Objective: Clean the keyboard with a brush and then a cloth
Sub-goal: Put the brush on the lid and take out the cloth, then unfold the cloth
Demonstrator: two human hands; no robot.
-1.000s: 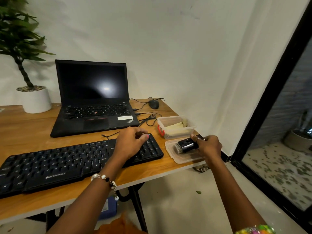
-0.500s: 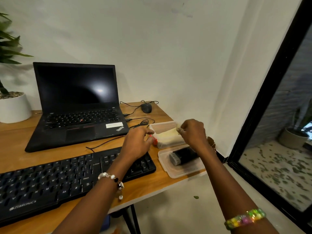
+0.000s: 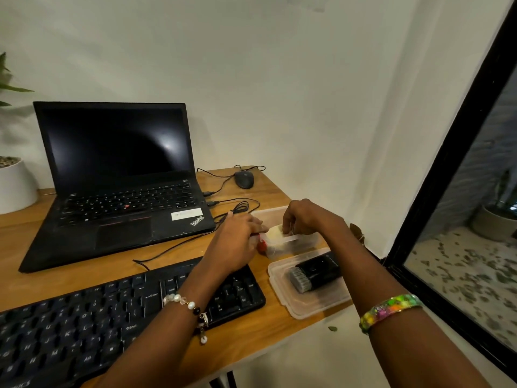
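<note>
The black keyboard (image 3: 84,326) lies along the front of the wooden desk (image 3: 22,247). Right of it, the black brush (image 3: 316,274) with grey bristles rests on a clear plastic lid (image 3: 307,309). Behind the lid stands a clear plastic container (image 3: 307,239) with a yellow cloth (image 3: 275,233) inside. My left hand (image 3: 237,242) holds the container's left end, beside a small red part. My right hand (image 3: 305,219) reaches into the container from above and pinches the cloth.
An open black laptop (image 3: 120,163) sits behind the keyboard, with a mouse (image 3: 244,179) and loose cables (image 3: 237,208) to its right. A white plant pot (image 3: 14,183) stands at the far left. The desk ends just right of the lid, by a black door frame (image 3: 447,163).
My right hand laid the brush on the lid, let go and moved into the container onto the cloth. My left hand left the keyboard for the container's left end.
</note>
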